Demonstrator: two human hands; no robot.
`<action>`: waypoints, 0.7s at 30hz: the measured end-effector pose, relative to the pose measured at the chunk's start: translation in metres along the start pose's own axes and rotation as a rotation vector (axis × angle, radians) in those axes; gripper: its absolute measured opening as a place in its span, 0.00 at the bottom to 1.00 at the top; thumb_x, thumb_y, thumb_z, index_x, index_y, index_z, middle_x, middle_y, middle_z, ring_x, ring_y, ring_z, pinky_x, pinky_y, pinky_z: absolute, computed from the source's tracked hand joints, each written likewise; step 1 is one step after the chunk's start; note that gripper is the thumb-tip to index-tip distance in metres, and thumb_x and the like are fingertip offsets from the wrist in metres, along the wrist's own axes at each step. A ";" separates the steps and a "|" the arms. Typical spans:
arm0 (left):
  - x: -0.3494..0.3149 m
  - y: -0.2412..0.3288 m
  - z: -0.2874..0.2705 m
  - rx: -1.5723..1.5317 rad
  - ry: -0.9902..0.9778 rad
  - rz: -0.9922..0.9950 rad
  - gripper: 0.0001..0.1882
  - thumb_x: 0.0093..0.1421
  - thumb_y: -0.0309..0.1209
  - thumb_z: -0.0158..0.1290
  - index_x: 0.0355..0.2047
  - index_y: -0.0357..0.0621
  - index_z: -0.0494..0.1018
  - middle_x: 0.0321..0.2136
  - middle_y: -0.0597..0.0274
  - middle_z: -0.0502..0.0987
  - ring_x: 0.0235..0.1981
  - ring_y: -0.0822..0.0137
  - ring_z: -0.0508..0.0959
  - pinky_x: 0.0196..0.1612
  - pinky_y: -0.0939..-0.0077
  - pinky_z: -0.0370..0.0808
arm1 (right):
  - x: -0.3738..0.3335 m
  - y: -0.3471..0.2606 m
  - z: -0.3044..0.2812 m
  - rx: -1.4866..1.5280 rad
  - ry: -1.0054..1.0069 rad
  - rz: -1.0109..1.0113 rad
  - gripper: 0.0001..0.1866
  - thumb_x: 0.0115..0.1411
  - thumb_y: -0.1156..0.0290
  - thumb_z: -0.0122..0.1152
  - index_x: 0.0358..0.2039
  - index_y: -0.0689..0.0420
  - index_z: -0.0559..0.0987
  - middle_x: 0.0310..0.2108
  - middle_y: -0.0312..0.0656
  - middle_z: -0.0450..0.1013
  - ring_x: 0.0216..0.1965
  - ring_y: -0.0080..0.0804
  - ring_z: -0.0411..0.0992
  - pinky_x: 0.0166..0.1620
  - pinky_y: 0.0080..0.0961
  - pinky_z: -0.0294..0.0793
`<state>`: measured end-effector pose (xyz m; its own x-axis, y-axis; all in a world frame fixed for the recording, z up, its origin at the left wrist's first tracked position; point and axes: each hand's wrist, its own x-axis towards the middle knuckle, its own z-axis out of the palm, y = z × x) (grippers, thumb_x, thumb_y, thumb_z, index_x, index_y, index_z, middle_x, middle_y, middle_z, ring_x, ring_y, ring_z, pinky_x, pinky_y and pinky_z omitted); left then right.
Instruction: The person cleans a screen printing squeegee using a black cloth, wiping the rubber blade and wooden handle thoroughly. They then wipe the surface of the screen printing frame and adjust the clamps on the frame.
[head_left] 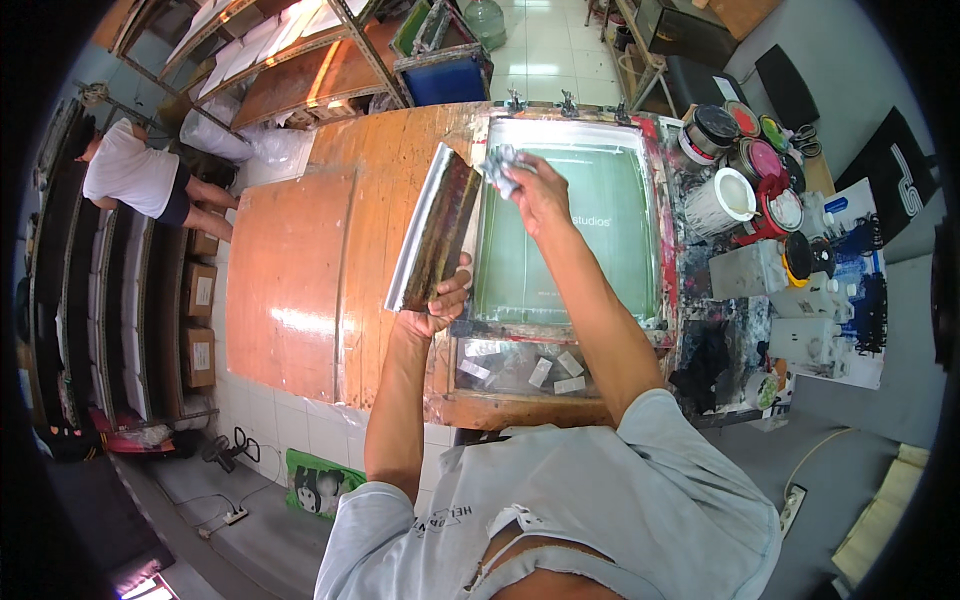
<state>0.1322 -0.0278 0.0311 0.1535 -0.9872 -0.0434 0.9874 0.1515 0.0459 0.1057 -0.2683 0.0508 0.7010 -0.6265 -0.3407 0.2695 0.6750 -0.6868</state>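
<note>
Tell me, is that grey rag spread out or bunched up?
Bunched up: the rag shows as a small, crumpled wad in the right hand, creased rather than spread flat.

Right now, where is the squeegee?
In the head view, just left of centre, the squeegee is in the left hand, by the left edge of the green printing screen.

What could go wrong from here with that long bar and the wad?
The left hand grips the long bar near its lower end, so it might tip onto the green screen.
The crumpled wad in the right hand is near that screen too and could smear it.
The white tub stands crowded among others; a bump might spill it.
</note>
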 end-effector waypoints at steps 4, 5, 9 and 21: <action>0.005 -0.016 -0.007 0.010 -0.001 -0.029 0.28 0.70 0.44 0.47 0.56 0.27 0.65 0.25 0.60 0.68 0.16 0.70 0.70 0.17 0.79 0.67 | 0.017 -0.003 0.025 -0.279 -0.108 -0.366 0.13 0.54 0.85 0.65 0.42 0.67 0.79 0.35 0.45 0.80 0.37 0.29 0.79 0.37 0.24 0.78; 0.007 -0.019 -0.006 0.033 0.034 -0.030 0.28 0.70 0.44 0.47 0.55 0.28 0.67 0.25 0.61 0.68 0.16 0.69 0.70 0.17 0.79 0.67 | 0.020 0.001 0.029 -0.440 -0.084 -0.442 0.11 0.54 0.87 0.64 0.40 0.65 0.81 0.36 0.42 0.80 0.35 0.24 0.77 0.38 0.21 0.76; 0.002 -0.023 -0.019 0.044 0.111 -0.007 0.25 0.70 0.44 0.48 0.52 0.30 0.69 0.23 0.63 0.68 0.15 0.71 0.69 0.17 0.79 0.67 | 0.004 0.013 0.027 -1.014 -0.148 -0.718 0.14 0.55 0.82 0.64 0.41 0.57 0.86 0.33 0.46 0.82 0.31 0.33 0.79 0.39 0.27 0.77; 0.030 -0.011 -0.026 0.200 0.493 0.102 0.14 0.71 0.44 0.44 0.38 0.47 0.70 0.20 0.64 0.67 0.12 0.72 0.66 0.17 0.79 0.62 | -0.068 0.035 0.015 -0.905 -0.206 -0.584 0.07 0.57 0.79 0.66 0.37 0.62 0.86 0.34 0.49 0.82 0.34 0.36 0.81 0.39 0.27 0.78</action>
<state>0.1272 -0.0577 0.0036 0.2955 -0.8203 -0.4897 0.9473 0.1851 0.2614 0.0775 -0.1966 0.0593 0.7424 -0.6229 0.2468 0.0707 -0.2934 -0.9534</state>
